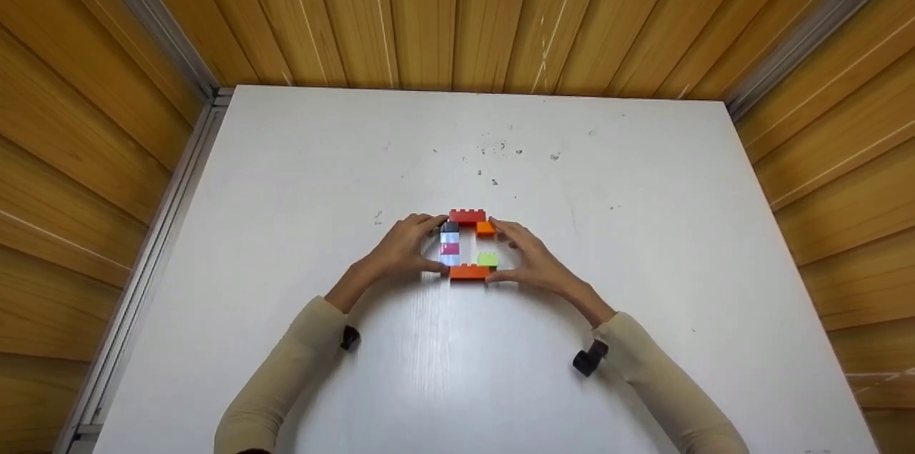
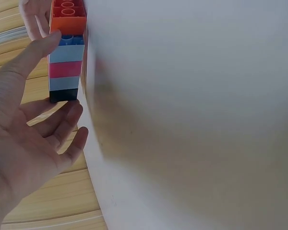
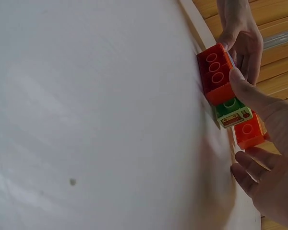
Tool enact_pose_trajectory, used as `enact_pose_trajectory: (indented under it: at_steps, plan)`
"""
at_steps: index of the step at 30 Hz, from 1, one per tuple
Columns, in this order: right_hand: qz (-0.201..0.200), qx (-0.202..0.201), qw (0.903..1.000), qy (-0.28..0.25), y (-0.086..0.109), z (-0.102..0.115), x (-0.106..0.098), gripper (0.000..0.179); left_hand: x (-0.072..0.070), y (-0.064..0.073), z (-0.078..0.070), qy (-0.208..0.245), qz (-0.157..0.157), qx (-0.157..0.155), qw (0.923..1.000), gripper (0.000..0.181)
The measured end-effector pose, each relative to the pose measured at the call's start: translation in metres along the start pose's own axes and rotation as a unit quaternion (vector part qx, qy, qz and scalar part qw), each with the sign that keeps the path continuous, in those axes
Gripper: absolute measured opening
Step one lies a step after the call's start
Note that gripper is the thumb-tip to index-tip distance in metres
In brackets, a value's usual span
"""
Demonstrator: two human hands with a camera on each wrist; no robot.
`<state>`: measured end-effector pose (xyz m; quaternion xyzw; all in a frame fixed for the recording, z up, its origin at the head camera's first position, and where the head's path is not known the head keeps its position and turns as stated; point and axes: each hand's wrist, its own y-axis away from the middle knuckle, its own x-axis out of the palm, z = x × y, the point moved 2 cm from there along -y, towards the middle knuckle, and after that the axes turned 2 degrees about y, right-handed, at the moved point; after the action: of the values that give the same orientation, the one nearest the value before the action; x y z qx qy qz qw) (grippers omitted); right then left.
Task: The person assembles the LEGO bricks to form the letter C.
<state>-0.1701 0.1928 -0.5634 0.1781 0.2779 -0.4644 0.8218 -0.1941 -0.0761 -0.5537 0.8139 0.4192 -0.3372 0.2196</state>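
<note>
Toy building bricks form an upright-sided frame between the two hands. A red brick (image 1: 467, 216) makes the far side and a long orange brick (image 1: 470, 273) the near side. Joining them on the left is a column of black (image 1: 449, 227), pale blue and pink bricks (image 1: 449, 249). On the right, a gap separates a small orange brick (image 1: 486, 229) from a light green brick (image 3: 235, 117) with a printed picture. The left hand (image 1: 407, 247) grips the left column between thumb and fingertips. The right hand (image 1: 532, 257) has its thumb at the long orange brick and fingers by the small one.
A white table (image 1: 322, 154) with dark specks and scuffs lies beneath the hands. Wood-patterned panels (image 1: 429, 11) surround its back and sides, with a metal rail (image 1: 154, 254) along the left. Black devices (image 1: 590, 358) are worn near both sleeve cuffs.
</note>
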Motion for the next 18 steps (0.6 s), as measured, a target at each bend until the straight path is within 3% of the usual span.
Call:
enact_pose_trajectory:
  at_steps: [8,18]
  plan:
    - [0.003,0.007,0.9992,0.038,0.0,0.001,0.0,0.103,0.001,-0.004,-0.001,0.033,0.038,-0.023,0.9985,0.093]
    - [0.002,0.035,0.9973,0.065,-0.008,-0.001,-0.006,0.101,-0.002,-0.013,0.005,0.061,0.028,-0.011,0.9977,0.089]
